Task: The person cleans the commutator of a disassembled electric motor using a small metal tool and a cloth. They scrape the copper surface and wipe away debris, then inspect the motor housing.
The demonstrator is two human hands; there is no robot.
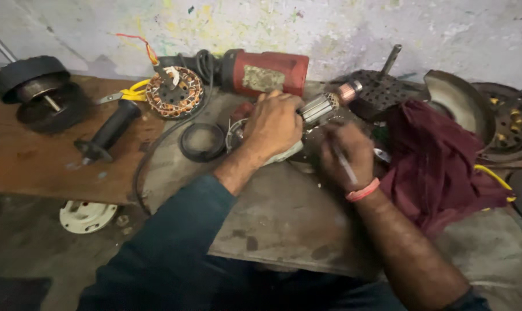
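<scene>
On the grey slab [284, 213] at centre, left hand [272, 124] clenched around a motor armature [321, 106], holding it down; its copper commutator end [349, 90] sticks out toward the wall. Right hand [348, 151] just beside it, fingers closed on a thin metal tool [344, 164], tip hidden at the armature's near side. Pink band [363, 190] on the right wrist. Red grinder body [264, 72] lies behind the left hand, touching or nearly so, can't tell. Wound stator [174, 92] and black side handle [108, 132] well left on the wooden bench [36, 155]; black ring [202, 141] near the left wrist. Maroon cloth [434, 161] just right of the right hand.
</scene>
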